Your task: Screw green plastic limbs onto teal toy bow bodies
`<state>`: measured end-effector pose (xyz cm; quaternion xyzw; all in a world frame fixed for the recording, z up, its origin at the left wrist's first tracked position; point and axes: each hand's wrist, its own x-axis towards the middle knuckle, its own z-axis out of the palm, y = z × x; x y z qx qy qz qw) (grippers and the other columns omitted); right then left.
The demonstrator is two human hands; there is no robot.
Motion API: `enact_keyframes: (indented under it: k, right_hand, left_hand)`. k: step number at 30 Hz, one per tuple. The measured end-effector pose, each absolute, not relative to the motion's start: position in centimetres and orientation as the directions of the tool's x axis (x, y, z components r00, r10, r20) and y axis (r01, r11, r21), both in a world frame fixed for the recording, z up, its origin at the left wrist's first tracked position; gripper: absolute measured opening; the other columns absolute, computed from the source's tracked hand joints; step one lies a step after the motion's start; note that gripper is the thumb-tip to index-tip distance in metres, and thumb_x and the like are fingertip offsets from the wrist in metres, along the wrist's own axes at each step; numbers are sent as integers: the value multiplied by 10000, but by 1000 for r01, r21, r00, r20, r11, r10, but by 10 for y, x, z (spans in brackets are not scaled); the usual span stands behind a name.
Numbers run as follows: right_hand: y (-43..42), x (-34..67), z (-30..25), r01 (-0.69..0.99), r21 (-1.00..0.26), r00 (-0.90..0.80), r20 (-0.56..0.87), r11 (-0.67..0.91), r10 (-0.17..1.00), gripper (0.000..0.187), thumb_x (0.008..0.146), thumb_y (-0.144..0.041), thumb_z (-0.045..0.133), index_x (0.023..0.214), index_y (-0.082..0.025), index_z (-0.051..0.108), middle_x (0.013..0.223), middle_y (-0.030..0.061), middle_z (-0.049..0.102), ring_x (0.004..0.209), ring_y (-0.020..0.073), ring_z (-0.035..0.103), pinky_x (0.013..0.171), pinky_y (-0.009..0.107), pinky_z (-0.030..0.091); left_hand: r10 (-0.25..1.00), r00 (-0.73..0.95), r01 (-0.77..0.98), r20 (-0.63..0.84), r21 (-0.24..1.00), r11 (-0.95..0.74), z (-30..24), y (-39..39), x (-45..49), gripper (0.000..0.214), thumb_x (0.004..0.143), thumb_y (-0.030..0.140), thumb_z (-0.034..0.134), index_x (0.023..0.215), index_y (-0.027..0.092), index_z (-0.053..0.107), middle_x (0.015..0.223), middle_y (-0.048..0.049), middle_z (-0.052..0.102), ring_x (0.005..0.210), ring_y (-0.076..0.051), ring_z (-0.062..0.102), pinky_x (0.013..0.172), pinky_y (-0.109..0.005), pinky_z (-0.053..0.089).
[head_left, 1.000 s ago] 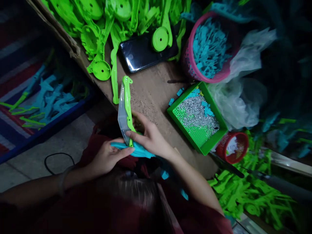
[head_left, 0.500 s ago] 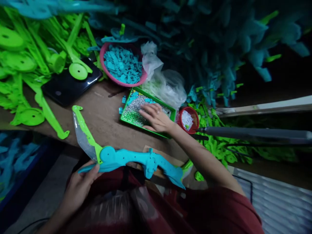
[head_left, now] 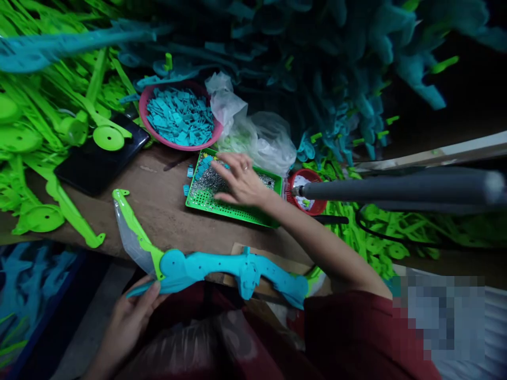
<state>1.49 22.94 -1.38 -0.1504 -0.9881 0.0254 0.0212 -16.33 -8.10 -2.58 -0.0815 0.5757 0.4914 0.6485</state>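
My left hand (head_left: 138, 306) pinches the left end of a turquoise toy bow (head_left: 216, 265), which lies across my lap at the table edge. A lime green arm (head_left: 137, 224) with a clear plastic piece rises from its left end; another green piece shows at its right end. Over a green tray (head_left: 206, 203) filled with small silvery screws (head_left: 202, 182) is my right hand (head_left: 241, 182). Its thumb and forefinger are apart, and I see nothing held in it. Several small turquoise pieces (head_left: 205, 165) lie in the tray's left corner.
Behind the tray stand a pink bowl (head_left: 142, 113) of turquoise pieces and clear plastic bags (head_left: 271, 140). A grey rod-shaped tool (head_left: 396, 187) juts in over a red basket (head_left: 321, 179). Piled green parts (head_left: 39, 219) and a black phone (head_left: 95, 166) are left; turquoise parts (head_left: 348, 63) heap up behind.
My right hand has lifted slightly from the screws, with thumb and forefinger more spread. My left hand still grips the toy bow. The view has shifted a little.
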Motion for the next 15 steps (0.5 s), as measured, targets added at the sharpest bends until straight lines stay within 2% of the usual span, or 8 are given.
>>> enact_keyframes:
  k: [3, 5, 7, 9, 11, 14, 15]
  right_hand:
    - [228, 7, -13, 154, -38, -988, 13, 987, 155, 587, 1000, -479, 313, 1527, -234, 226, 1563, 123, 338, 1438, 291, 293, 1162, 528, 222]
    - [228, 4, -11, 238, -24, -970, 37, 971, 239, 551, 1007, -414, 310, 1514, -204, 251, 1550, 146, 341, 1439, 304, 284, 1155, 544, 216]
    - [229, 4, -10, 335, -48, -939, 67, 941, 337, 588, 983, -470, 370, 1474, -152, 313, 1499, 190, 383, 1395, 338, 327, 1131, 568, 238]
    - [230, 6, -11, 269, -100, -961, 30, 958, 273, 571, 963, -531, 397, 1400, -163, 407, 1424, 178, 459, 1316, 330, 399, 1110, 562, 278]
    - [229, 6, -12, 226, -126, -973, 10, 966, 229, 485, 976, -512, 374, 1308, -175, 482, 1359, 164, 509, 1245, 316, 443, 1086, 558, 308]
    - [224, 0, -9, 336, -152, -935, 62, 930, 348, 391, 983, -441, 384, 1202, -151, 528, 1281, 192, 532, 1178, 320, 460, 1025, 561, 353]
    - [222, -3, -7, 324, -195, -939, 56, 926, 340, 346, 983, -405, 391, 1167, -151, 538, 1239, 187, 545, 1143, 305, 474, 992, 534, 386]
  left_hand:
    - [580, -119, -727, -806, 469, 502, -24, -79, -162, 417, 672, 434, 857, 982, 174, 760, 1080, -111, 759, 1125, -363, 665, 965, -463, 572]
    - [612, -108, -727, -784, 482, 489, -24, -77, -162, 410, 702, 427, 839, 1008, 167, 758, 1104, -117, 751, 1136, -356, 659, 992, -461, 557]
    - [621, -107, -730, -777, 486, 481, -24, -77, -162, 412, 713, 418, 835, 1023, 159, 755, 1105, -120, 750, 1132, -349, 663, 1002, -457, 551]
    - [617, -113, -732, -779, 485, 478, -24, -77, -162, 424, 705, 416, 843, 1026, 154, 753, 1091, -121, 754, 1119, -347, 670, 1001, -458, 553]
    - [617, -130, -731, -776, 496, 470, -25, -76, -162, 427, 687, 419, 854, 1008, 155, 755, 1075, -118, 759, 1111, -348, 674, 999, -460, 554]
    - [613, -145, -723, -776, 506, 469, -26, -76, -162, 428, 657, 428, 871, 968, 155, 761, 1047, -116, 766, 1097, -354, 679, 992, -467, 558]
    - [612, -141, -722, -778, 504, 474, -25, -76, -162, 429, 655, 428, 872, 966, 153, 761, 1048, -117, 765, 1096, -355, 680, 994, -469, 556]
